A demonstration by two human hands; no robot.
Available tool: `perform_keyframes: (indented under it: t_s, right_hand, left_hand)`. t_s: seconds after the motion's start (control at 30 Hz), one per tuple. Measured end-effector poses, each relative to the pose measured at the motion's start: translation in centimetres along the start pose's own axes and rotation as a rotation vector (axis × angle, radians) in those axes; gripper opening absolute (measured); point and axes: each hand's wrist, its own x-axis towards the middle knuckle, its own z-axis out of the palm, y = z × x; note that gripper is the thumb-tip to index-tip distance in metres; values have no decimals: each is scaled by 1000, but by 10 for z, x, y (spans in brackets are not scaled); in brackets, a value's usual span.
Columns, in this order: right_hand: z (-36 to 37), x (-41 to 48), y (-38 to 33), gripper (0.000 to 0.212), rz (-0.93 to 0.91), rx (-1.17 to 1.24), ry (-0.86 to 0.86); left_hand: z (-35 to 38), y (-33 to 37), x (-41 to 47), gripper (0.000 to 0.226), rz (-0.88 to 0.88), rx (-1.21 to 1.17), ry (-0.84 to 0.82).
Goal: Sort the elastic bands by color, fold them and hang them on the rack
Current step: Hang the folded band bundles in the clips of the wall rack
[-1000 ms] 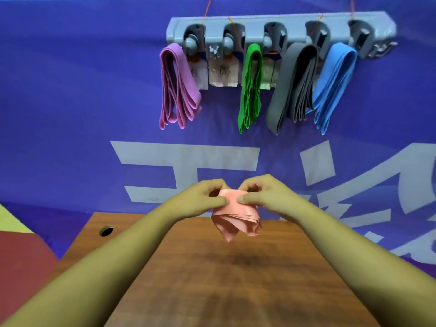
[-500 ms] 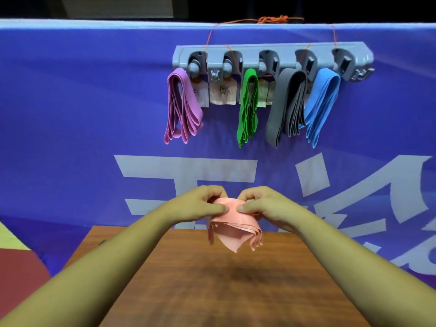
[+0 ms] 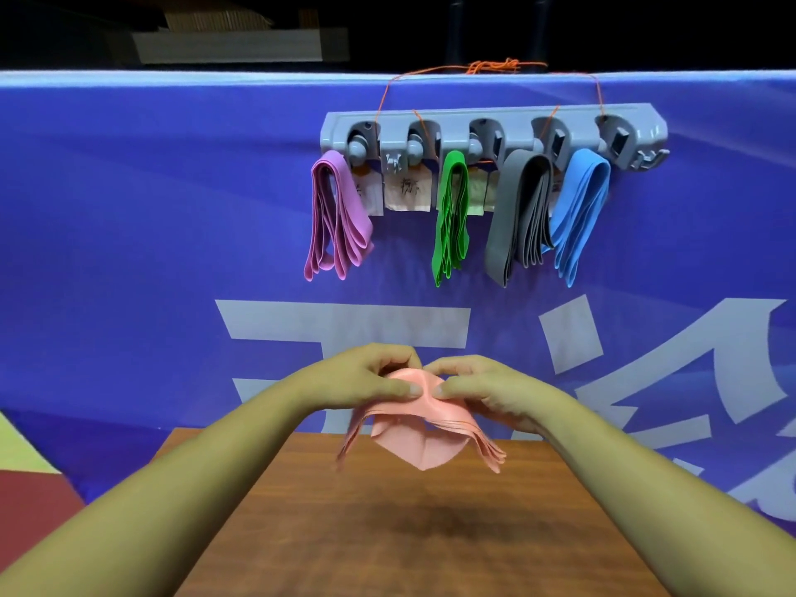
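A folded bundle of salmon-pink elastic bands [image 3: 420, 441] hangs above the far edge of the wooden table [image 3: 409, 532]. My left hand [image 3: 366, 377] and my right hand [image 3: 482, 389] pinch its top fold side by side, thumbs nearly touching. High on the blue banner hangs the grey rack [image 3: 491, 127]. From left to right it carries folded purple bands [image 3: 336, 221], green bands [image 3: 450, 213], grey bands [image 3: 517, 213] and blue bands [image 3: 579, 209]. The second hook [image 3: 415, 144] from the left holds no band.
Paper labels [image 3: 407, 191] hang under the rack's hooks. Orange string [image 3: 495, 66] ties the rack to the banner's top edge. A red and yellow surface [image 3: 26, 480] lies to the left of the table. Behind the banner it is dark.
The view has tilted up, so the rack sits lower in the frame and the banner's top shows. Both hands have kept their pinch on the pink bundle, whose layers have fanned out wider.
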Motion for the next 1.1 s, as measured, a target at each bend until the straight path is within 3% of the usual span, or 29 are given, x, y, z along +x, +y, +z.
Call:
perform_keyframes:
  t_s: [0.13, 0.3, 0.47, 0.57, 0.73, 1.1]
  right_hand:
    - [6, -1, 3, 34, 55, 93, -153]
    - [9, 0, 4, 15, 8, 0, -53]
    - [4, 0, 5, 21, 6, -68, 1]
    - [5, 4, 8, 37, -12, -71, 31]
    - [2, 8, 10, 27, -10, 6, 34]
    - [-17, 9, 20, 31, 52, 46, 36]
  left_hand:
    - [-1, 1, -1, 4, 21, -62, -14]
    - [-4, -1, 1, 10, 28, -16, -14]
    - [-6, -8, 4, 18, -121, 137, 19]
    - [-4, -10, 9, 28, -167, 166, -7]
    - [-7, -6, 15, 27, -131, 95, -42]
    - [-14, -10, 24, 18, -146, -151, -80]
